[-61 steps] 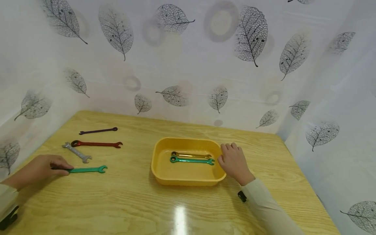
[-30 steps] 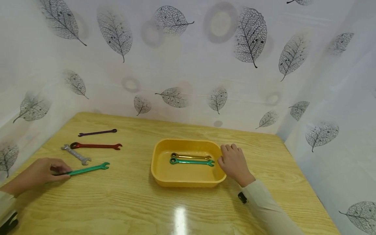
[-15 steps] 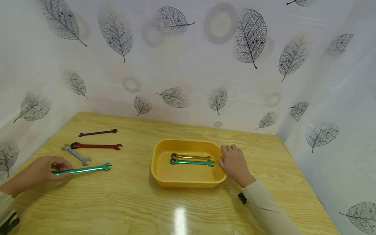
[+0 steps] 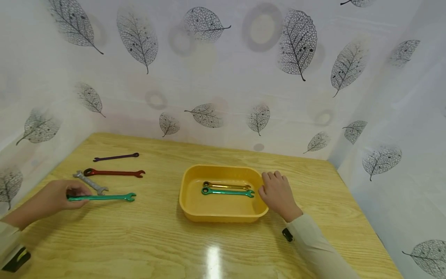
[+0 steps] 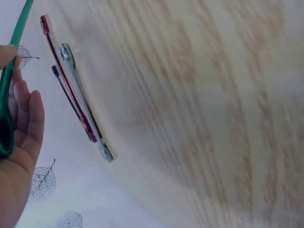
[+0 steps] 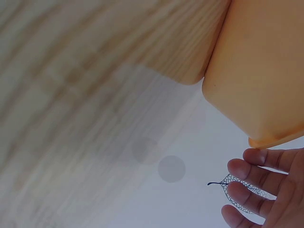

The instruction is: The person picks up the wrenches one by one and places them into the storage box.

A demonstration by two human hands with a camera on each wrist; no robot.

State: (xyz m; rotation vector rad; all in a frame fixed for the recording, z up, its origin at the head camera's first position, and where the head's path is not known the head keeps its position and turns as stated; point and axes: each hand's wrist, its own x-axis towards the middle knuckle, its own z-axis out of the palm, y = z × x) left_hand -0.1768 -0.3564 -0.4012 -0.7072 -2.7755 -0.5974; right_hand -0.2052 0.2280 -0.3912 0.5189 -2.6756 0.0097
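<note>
Glossy green metal wrench, likely stiff, weighty, slick and best held mid-shank, is hovering over the wood-grain bench, left hand pinching its ring-end half, right hand gripping the yellow plastic basin by its rim.

On the left we see the left hand gripping a green wrench; beyond lie a silver wrench, a red wrench and, farthest, a purple wrench. On the right, we see the right hand holding the rim of a yellow tray containing two wrenches.
</note>
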